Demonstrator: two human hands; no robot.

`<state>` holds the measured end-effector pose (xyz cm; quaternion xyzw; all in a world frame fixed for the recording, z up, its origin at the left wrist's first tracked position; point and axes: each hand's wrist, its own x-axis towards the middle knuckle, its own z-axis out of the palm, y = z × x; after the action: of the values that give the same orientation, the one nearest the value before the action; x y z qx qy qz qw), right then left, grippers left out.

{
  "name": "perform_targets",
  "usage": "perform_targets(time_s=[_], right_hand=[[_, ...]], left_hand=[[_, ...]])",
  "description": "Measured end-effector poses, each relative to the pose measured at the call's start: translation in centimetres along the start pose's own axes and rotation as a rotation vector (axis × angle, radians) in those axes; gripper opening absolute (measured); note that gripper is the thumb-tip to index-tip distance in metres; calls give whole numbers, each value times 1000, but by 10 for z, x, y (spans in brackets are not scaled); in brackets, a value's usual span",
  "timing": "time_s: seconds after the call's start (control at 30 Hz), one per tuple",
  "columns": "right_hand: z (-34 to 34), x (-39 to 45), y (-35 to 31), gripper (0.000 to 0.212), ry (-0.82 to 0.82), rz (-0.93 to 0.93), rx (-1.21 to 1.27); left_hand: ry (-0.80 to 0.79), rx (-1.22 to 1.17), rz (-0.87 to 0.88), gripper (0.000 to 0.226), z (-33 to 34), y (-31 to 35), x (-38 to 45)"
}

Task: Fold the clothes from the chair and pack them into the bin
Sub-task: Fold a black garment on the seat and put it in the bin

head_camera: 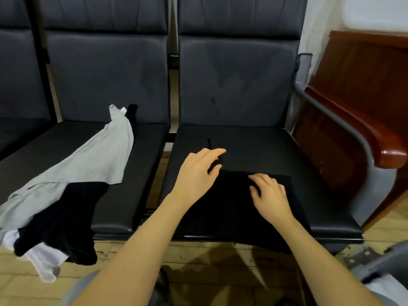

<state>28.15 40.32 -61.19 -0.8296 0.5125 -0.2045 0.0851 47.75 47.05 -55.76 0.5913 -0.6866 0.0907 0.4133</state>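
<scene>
Text on clothes: none can be read.
Tag on grey garment [122,110]: a small white tag is there, but no letters can be made out on it.
Text on seats: none.
Brands, numbers, signs: none can be read anywhere in the view.

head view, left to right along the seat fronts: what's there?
grey garment over a black garment → left hand → right hand on the flat black garment → wooden armrest
</scene>
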Motion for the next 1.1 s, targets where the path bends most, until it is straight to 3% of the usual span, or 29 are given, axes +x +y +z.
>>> perform_targets(time_s=[0.17, 0.3, 0.5, 0.7, 0.87, 0.9, 1.0, 1.1], right_hand=[[-25, -19, 59, 47, -111, 116, -239], [-18, -27, 71, 49, -165, 143, -174], [-21, -24, 79, 40, -17, 224, 178], [-31, -25, 86, 37, 88, 350, 561], [-33, -23, 90, 33, 182, 408, 685], [-33, -22, 91, 33, 189, 419, 694], [-33, -21, 90, 34, 205, 425, 658], [-33, -15, 89, 33, 192, 349, 425]], left_hand=[[-124, -186, -55, 38, 33, 39, 13], [-186, -324, -119, 39, 61, 66, 20], [-194, -377, -190, 39, 93, 80, 32], [-238, -396, -134, 41, 114, 106, 40], [-631, -458, -182, 56, 129, 109, 40], [-628, -439, -187, 54, 130, 105, 39], [-426, -328, -220, 43, 127, 91, 38], [-301, -124, -220, 35, 118, 71, 33]])
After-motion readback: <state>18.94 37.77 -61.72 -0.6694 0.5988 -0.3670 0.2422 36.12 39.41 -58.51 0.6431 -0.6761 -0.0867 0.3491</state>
